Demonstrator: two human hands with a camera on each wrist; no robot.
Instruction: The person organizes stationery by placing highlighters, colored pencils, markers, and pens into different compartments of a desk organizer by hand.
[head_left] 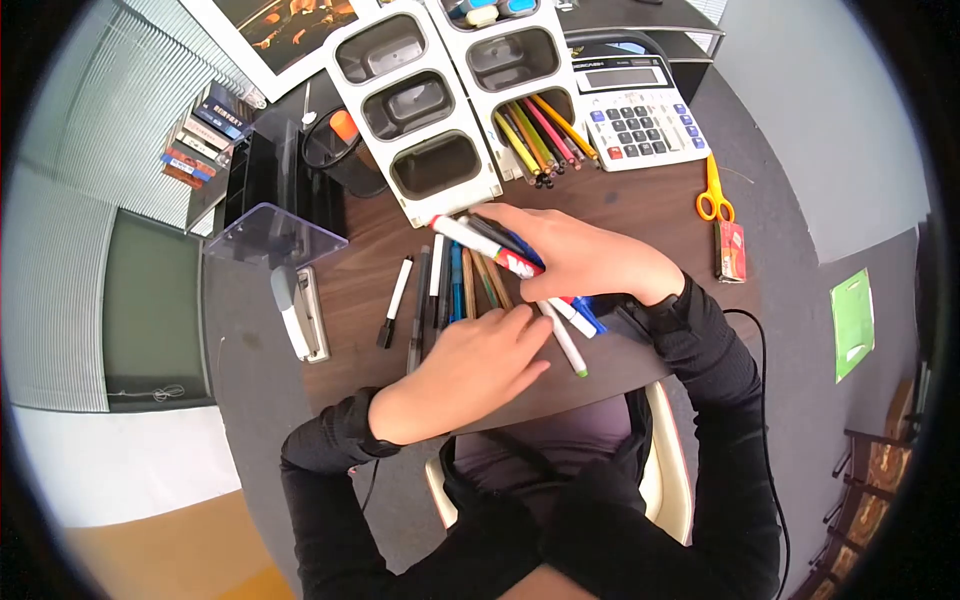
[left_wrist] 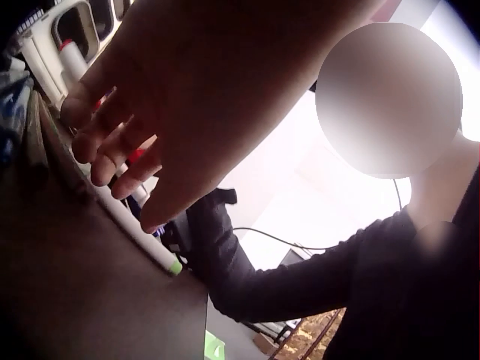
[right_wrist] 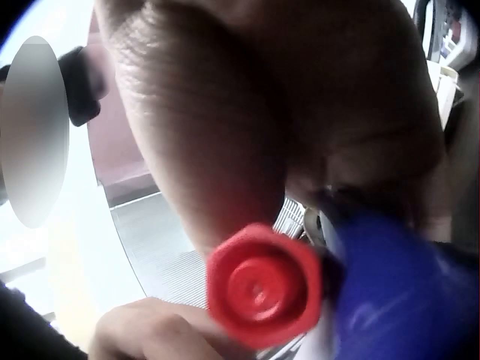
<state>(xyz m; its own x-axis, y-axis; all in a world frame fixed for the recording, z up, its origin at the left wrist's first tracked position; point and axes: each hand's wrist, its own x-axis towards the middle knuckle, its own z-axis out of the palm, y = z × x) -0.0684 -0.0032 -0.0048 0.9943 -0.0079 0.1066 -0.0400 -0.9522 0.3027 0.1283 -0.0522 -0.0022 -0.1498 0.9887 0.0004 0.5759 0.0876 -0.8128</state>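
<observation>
My right hand (head_left: 590,255) grips a bunch of markers over the desk, among them a white marker (head_left: 470,237) with red ends. In the right wrist view its red end (right_wrist: 262,289) shows beside a blue marker (right_wrist: 397,292). Below that hand, a white pen (head_left: 568,345) with a green tip slants toward the desk's front edge. My left hand (head_left: 465,365) is palm down over the near ends of a row of pens, its fingers loosely bent and holding nothing. The row includes a blue pen (head_left: 457,285) and a dark pen (head_left: 420,310). A white marker (head_left: 399,290) with a black cap lies apart on the left.
Behind the pens stands a white organizer (head_left: 410,205) with dark compartments; one holds colored pencils (head_left: 540,135). A calculator (head_left: 640,125), orange scissors (head_left: 714,195) and a small red box (head_left: 730,250) are on the right. A stapler (head_left: 305,315) and a mesh cup (head_left: 350,165) stand left.
</observation>
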